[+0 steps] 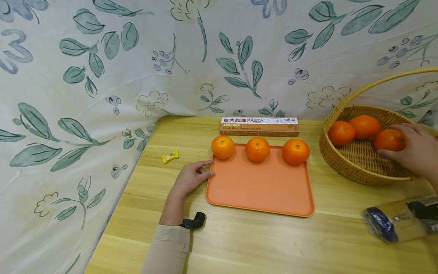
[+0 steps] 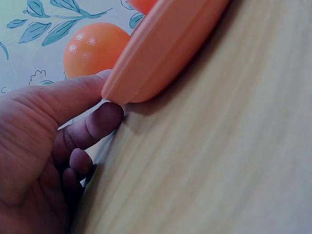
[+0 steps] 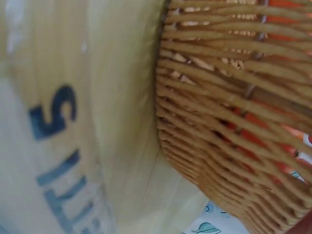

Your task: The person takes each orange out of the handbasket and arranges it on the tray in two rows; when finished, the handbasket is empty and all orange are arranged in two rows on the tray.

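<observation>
Sideways across the table (image 1: 270,243) stretches a tray (image 1: 256,186), left grip (image 1: 192,177) pinching it, right grip (image 1: 418,148) an orange (image 1: 388,140).

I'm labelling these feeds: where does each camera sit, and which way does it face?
Head: on the head, facing forward and down at the table, tray and basket; left hand, right hand, left sleeve show.
Left wrist: worn there, facing the tray's edge and an orange; left hand shows.
Right wrist: worn there, facing the basket's woven side and a lettered package; no hand clearly shows.
Shared by head and left wrist: left hand, tray.
</observation>
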